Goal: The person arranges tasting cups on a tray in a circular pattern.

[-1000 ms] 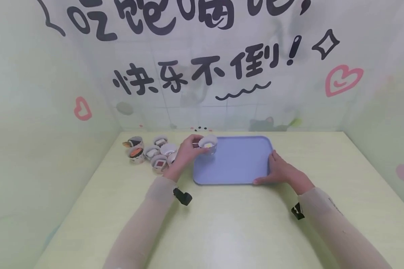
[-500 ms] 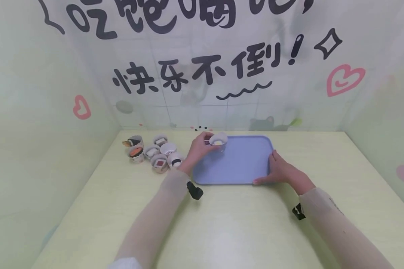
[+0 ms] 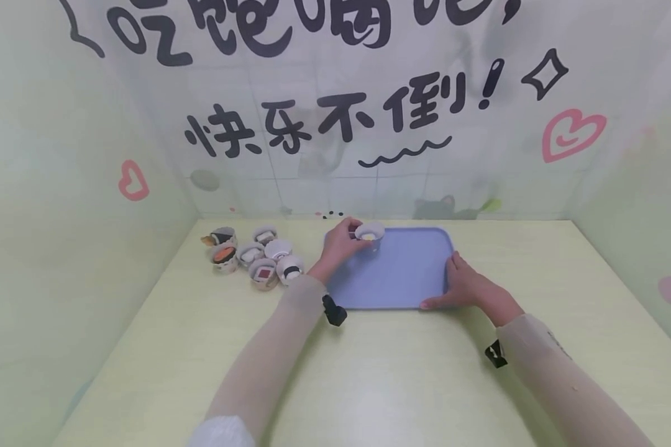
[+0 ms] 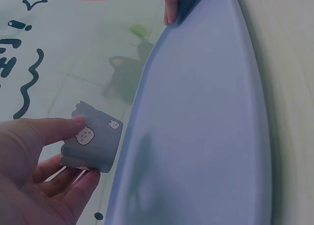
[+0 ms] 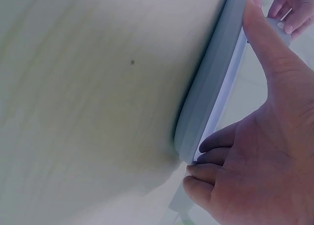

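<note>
My left hand (image 3: 338,247) pinches a small white baking cup (image 3: 373,241) with a scalloped rim, something yellow and white inside it. In the left wrist view the cup (image 4: 100,145), printed with small cartoon faces, sits between thumb and fingertips, over the far edge of a blue tray (image 4: 196,117). The head view has the cup above the tray's back left part. My right hand (image 3: 470,284) holds the front right corner of the tray (image 3: 394,288). Its thumb lies along the near edge and its fingers along the right edge, as the right wrist view also shows.
Left of the tray several similar cups cluster together, among them one with an orange-topped piece (image 3: 224,256), one with a dark red square (image 3: 264,274) and one with a black band (image 3: 292,272). A printed wall (image 3: 313,192) stands right behind the table (image 3: 380,379).
My left hand has carried the cup rightward over the tray, from its left edge further inward. The cup with the black band has come into full view. My right hand stays at the tray corner.
</note>
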The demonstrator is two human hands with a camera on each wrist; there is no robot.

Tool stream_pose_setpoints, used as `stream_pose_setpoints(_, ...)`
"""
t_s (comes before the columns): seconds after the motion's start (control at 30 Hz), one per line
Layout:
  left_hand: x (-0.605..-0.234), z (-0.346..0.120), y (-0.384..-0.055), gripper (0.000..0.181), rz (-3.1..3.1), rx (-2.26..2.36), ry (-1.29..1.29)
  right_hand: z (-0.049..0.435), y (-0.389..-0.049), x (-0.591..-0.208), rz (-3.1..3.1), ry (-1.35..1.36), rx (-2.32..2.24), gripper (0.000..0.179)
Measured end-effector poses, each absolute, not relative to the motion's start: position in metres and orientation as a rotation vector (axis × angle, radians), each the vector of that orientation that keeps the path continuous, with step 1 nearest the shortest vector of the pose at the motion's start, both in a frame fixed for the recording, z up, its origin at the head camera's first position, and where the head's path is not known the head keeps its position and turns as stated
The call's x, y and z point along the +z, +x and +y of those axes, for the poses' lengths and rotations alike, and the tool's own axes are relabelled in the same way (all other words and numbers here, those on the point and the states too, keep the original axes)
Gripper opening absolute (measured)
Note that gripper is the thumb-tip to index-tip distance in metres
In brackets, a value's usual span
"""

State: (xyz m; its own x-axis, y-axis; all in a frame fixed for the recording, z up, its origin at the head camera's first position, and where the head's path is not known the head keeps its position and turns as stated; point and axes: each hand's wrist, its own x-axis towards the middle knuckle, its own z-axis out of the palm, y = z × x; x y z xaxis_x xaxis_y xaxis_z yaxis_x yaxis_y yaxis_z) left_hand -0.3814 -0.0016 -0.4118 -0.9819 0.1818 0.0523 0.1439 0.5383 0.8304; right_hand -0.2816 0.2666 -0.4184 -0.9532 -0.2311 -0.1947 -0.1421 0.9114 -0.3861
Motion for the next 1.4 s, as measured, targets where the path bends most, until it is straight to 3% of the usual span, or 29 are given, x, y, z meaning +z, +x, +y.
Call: stream_pose_setpoints(1.4, -0.433, 0.031, -0.407, 0.048, 2.709, 1.451, 0.203, 0.267, -0.280, -0.415, 2.850, -0.310, -0.506, 0.138)
